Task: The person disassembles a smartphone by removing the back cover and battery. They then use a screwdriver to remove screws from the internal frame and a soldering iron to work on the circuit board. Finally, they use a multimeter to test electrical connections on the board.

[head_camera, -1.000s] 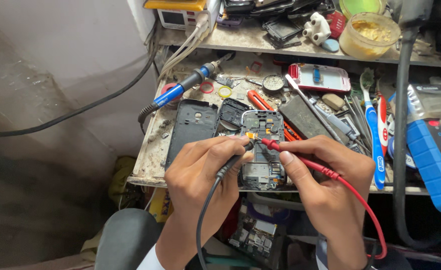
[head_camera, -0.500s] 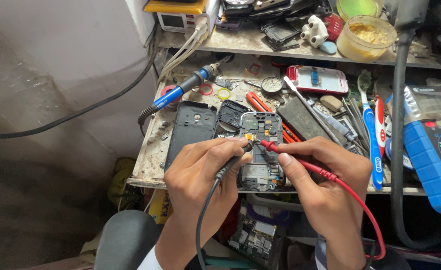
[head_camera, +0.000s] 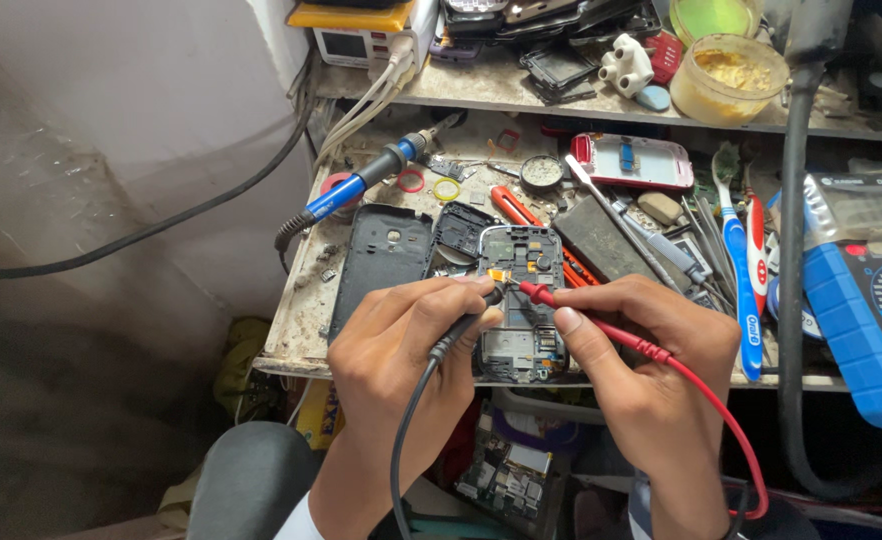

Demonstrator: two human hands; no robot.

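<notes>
Black and red test sticks meet over an opened phone (head_camera: 521,300) that lies at the front edge of a messy workbench (head_camera: 301,330). Both arms come up from the bottom of the view, bent in toward each other, with the wrists low and the knuckles up. The left hand (head_camera: 406,350) is curled tight like holding a pencil, and its fingers pinch the black probe (head_camera: 461,325). The tip of that probe rests on the small orange part near the top of the phone's board. A black wire (head_camera: 406,430) runs down from it past the wrist. The right hand (head_camera: 641,340) is curled the same way and pinches the red probe (head_camera: 551,298), whose tip touches the board just beside the black one. A red wire (head_camera: 701,400) loops down and around the right wrist. A black back cover (head_camera: 381,265) lies just left of the phone. A blue soldering iron (head_camera: 361,185) lies toward the back left corner, and a blue meter (head_camera: 866,320) sits at the right edge. Compared with a moment ago, the hands and both tips have hardly moved; they stay on the same spot of the phone.
</notes>
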